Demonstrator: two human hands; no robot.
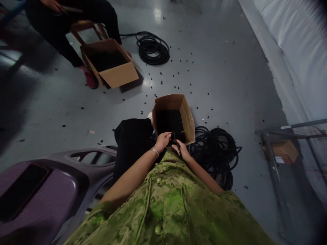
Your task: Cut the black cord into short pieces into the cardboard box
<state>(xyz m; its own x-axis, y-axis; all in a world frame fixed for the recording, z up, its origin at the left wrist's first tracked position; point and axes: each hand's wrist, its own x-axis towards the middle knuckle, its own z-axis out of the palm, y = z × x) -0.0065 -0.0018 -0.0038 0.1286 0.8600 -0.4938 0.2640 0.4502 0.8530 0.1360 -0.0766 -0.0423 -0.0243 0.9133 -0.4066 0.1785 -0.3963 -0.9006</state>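
Observation:
My left hand is closed, its fingertips pinched over the near edge of a small cardboard box. What they pinch is too small to make out. Close beside it, my right hand is wrapped round a slim black strip; whether this is a hose end or a tool I cannot tell. Many small black pieces fill the bottom of the box. To the right of the box lies a tangled coil of black hose on the floor.
Across from me sits a person behind a larger open cardboard box. Another black hose coil lies nearby. Small black bits dot the floor. A purple chair with a phone stands left, a metal frame right.

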